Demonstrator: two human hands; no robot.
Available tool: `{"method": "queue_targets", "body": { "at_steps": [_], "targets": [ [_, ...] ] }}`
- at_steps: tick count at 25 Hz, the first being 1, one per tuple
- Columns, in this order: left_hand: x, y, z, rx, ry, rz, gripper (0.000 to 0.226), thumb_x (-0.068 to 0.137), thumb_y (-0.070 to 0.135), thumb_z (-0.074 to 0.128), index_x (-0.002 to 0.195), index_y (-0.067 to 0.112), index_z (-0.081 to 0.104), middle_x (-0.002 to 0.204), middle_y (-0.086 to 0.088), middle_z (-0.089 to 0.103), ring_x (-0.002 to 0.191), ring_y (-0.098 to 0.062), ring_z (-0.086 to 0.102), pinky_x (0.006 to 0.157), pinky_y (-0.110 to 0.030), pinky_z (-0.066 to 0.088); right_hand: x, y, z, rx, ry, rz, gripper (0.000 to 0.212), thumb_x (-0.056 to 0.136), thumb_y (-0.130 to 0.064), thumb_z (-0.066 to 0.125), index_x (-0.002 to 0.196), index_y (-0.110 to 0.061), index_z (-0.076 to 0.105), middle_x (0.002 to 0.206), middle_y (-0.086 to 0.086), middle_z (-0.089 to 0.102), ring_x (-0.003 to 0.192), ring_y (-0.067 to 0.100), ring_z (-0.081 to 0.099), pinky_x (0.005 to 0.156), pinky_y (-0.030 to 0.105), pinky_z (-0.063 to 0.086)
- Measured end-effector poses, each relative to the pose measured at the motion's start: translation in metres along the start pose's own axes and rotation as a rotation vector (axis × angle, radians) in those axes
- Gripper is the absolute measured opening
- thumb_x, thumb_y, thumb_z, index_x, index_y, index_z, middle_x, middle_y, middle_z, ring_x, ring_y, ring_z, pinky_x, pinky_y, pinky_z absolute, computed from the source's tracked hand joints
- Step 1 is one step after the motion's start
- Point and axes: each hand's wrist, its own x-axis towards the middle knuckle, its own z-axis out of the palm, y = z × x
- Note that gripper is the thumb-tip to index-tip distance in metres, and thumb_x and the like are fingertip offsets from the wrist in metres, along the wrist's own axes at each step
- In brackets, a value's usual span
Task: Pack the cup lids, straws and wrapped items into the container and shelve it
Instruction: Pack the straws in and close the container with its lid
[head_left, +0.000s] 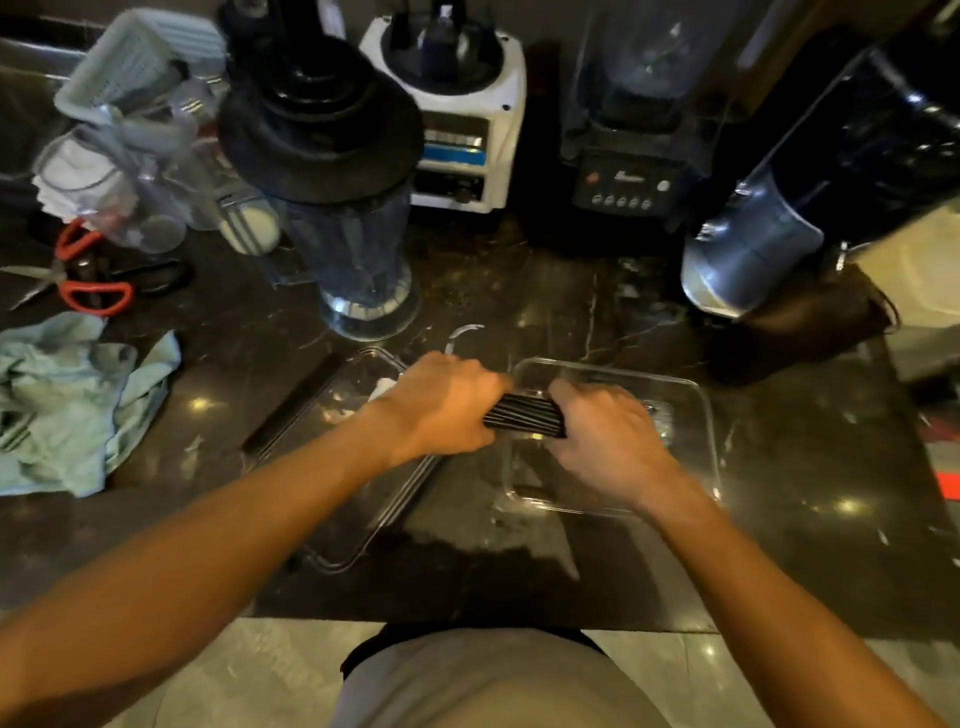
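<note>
A bundle of black straws (524, 415) lies crosswise between my hands, above the near-left part of a clear plastic container (691, 415) on the dark marble counter. My left hand (447, 405) grips the bundle's left end and my right hand (608, 436) grips its right end. A second clear tray, or the container's lid, (337, 551) lies to the left under my left forearm, with something white (382, 389) inside it. The straw ends are hidden inside my fists. No cup lids can be made out.
Behind the container stand a blender jug with a black lid (343, 218), a white blender base (457, 119), a black blender (634, 130) and a dark steel appliance (810, 197). At the left lie a pale green cloth (67, 410), red-handled scissors (78, 286) and clear jars (130, 171).
</note>
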Motion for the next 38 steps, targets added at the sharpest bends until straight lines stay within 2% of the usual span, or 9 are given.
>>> {"method": "queue_targets", "body": {
  "at_steps": [6,9,13,18,23,27,31,35,38],
  "targets": [
    [0.06,0.071,0.016,-0.026,-0.061,0.062,0.037,0.09,0.028,0.061,0.126,0.022,0.062,0.118,-0.004,0.073,0.108,-0.026,0.07,0.085,-0.033,0.049,-0.009,0.074,0.025,0.034,-0.162,0.067,0.05,0.091,-0.054,0.065,0.13,-0.025,0.055,0.12,0.005,0.073,0.117,0.028,0.066,0.106,0.042,0.041],
    [0.072,0.083,0.037,-0.136,-0.118,0.046,0.034,0.089,0.026,0.066,0.122,0.021,0.064,0.111,-0.002,0.073,0.101,-0.022,0.07,0.079,-0.028,0.044,-0.004,0.082,0.041,0.078,-0.203,0.0,0.043,0.093,-0.044,0.067,0.129,-0.023,0.057,0.117,0.005,0.072,0.111,0.027,0.067,0.1,0.04,0.047],
    [0.083,0.092,0.062,-0.333,-0.224,0.027,0.028,0.09,0.025,0.071,0.116,0.018,0.065,0.105,-0.002,0.071,0.094,-0.019,0.068,0.086,-0.033,0.054,0.0,0.093,0.057,0.143,-0.319,-0.03,0.025,0.093,-0.026,0.065,0.119,-0.023,0.064,0.104,0.003,0.073,0.097,0.025,0.069,0.091,0.038,0.054],
    [0.096,0.103,0.09,-0.528,-0.337,-0.01,0.045,0.086,0.009,0.074,0.127,0.02,0.061,0.111,-0.001,0.069,0.098,-0.019,0.069,0.085,-0.033,0.059,-0.007,0.121,0.071,0.146,-0.372,-0.025,0.029,0.095,-0.025,0.064,0.123,-0.027,0.062,0.107,0.002,0.073,0.099,0.023,0.069,0.089,0.037,0.055],
    [0.098,0.093,0.1,-0.635,-0.355,-0.099,0.034,0.089,0.014,0.074,0.12,0.022,0.061,0.103,0.006,0.064,0.095,-0.012,0.065,0.074,-0.021,0.048,-0.006,0.131,0.073,0.147,-0.398,-0.028,0.028,0.094,-0.022,0.063,0.122,-0.024,0.063,0.109,0.005,0.072,0.101,0.026,0.069,0.087,0.036,0.053],
    [0.095,0.094,0.104,-0.712,-0.383,-0.119,0.035,0.087,0.02,0.077,0.119,0.024,0.063,0.106,0.006,0.066,0.099,-0.012,0.066,0.08,-0.022,0.051,-0.005,0.132,0.078,0.144,-0.413,-0.054,0.031,0.092,-0.021,0.067,0.122,-0.022,0.062,0.11,0.005,0.072,0.102,0.025,0.068,0.087,0.036,0.053],
    [0.089,0.091,0.097,-0.547,-0.274,-0.059,0.035,0.086,0.031,0.077,0.118,0.022,0.066,0.117,0.001,0.057,0.112,-0.014,0.053,0.095,-0.028,0.044,-0.007,0.133,0.08,0.098,-0.385,-0.088,0.037,0.091,-0.028,0.069,0.126,-0.023,0.06,0.115,0.003,0.067,0.107,0.024,0.065,0.089,0.035,0.051],
    [0.092,0.088,0.097,-0.528,-0.258,-0.038,0.04,0.083,0.027,0.081,0.12,0.022,0.066,0.113,0.003,0.056,0.107,-0.015,0.056,0.084,-0.024,0.044,-0.008,0.134,0.071,0.074,-0.385,-0.086,0.053,0.089,-0.039,0.072,0.135,-0.023,0.054,0.126,0.004,0.061,0.117,0.025,0.06,0.099,0.038,0.048],
    [0.094,0.087,0.098,-0.489,-0.251,-0.03,0.048,0.082,0.027,0.081,0.127,0.023,0.065,0.118,0.002,0.055,0.11,-0.016,0.055,0.094,-0.031,0.049,-0.008,0.135,0.065,0.033,-0.367,-0.071,0.048,0.091,-0.037,0.07,0.134,-0.021,0.054,0.13,0.005,0.059,0.122,0.025,0.058,0.103,0.038,0.043]
  ]
}}
